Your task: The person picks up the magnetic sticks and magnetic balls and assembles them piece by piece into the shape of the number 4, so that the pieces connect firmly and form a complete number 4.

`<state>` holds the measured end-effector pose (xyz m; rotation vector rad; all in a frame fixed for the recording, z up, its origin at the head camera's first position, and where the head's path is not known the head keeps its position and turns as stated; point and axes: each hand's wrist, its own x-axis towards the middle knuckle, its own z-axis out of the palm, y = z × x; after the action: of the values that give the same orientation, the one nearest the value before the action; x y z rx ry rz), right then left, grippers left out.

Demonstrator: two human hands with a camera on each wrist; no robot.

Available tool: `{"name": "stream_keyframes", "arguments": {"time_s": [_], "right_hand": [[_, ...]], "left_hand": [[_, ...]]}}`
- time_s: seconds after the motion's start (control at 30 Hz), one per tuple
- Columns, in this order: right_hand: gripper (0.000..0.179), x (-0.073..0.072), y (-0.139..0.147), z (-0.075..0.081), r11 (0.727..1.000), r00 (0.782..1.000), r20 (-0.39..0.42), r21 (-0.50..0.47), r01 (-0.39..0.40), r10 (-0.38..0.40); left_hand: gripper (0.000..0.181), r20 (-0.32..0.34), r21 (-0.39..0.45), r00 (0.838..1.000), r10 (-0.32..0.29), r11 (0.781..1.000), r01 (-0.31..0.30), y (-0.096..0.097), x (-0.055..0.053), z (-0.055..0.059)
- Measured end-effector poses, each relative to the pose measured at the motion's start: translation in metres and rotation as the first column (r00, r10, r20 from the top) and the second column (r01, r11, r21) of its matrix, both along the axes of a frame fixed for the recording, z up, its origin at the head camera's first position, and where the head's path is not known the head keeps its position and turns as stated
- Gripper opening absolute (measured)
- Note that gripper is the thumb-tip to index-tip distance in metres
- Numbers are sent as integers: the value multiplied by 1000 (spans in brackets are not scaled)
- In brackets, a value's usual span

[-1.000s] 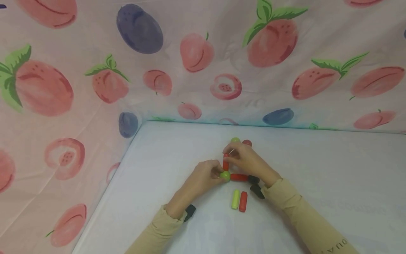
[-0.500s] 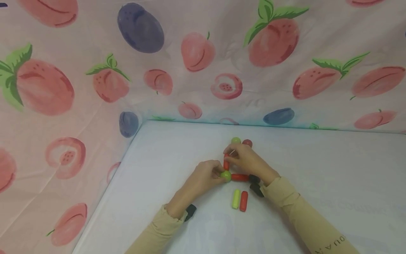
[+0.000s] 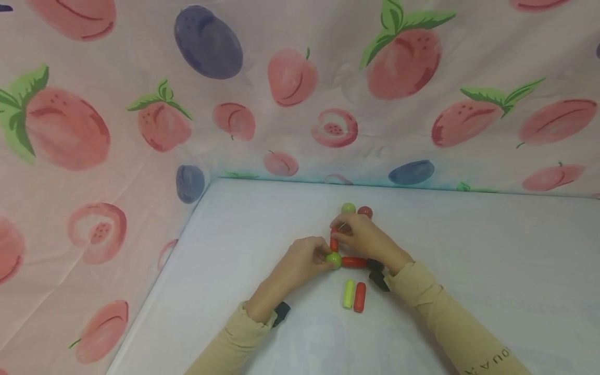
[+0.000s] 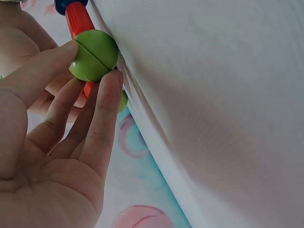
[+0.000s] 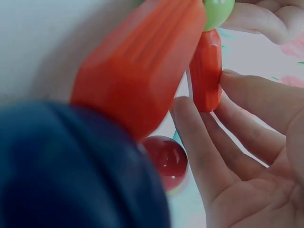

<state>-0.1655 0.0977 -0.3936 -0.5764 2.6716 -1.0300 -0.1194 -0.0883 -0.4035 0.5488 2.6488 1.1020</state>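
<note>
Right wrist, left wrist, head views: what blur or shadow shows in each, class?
Right wrist view: the dark blue ball looks blurred, the pinched red rod sharper; left wrist view: a broad soft shadow spreads over the white surface; head view: a faint shadow beside the right sleeve.

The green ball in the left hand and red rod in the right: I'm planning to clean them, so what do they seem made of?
Green ball: probably hard plastic, glossy; a small highlight and a fine seam suggest this.
Red rod: probably moulded plastic too, satin; its ribbed sides and even colour point that way.
</note>
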Motion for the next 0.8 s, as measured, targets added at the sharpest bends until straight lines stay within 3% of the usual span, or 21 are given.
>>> {"name": "stream_keyframes", "arguments": {"time_s": [0.3, 0.53, 0.8], "right_hand": [[26, 5, 3, 2, 1000, 998, -62, 8, 19, -19], [23, 15, 9, 6, 999, 995, -97, -41, 9, -13], [26, 31, 15, 12, 999, 997, -81, -42, 8, -12]], "left_hand": [[16, 1, 3, 1000, 3, 1000, -3, -1, 1, -1], [17, 5, 3, 1000, 7, 1000, -7, -1, 0, -2], [18, 13, 3, 1000, 10, 1000, -10, 0, 0, -2]]}}
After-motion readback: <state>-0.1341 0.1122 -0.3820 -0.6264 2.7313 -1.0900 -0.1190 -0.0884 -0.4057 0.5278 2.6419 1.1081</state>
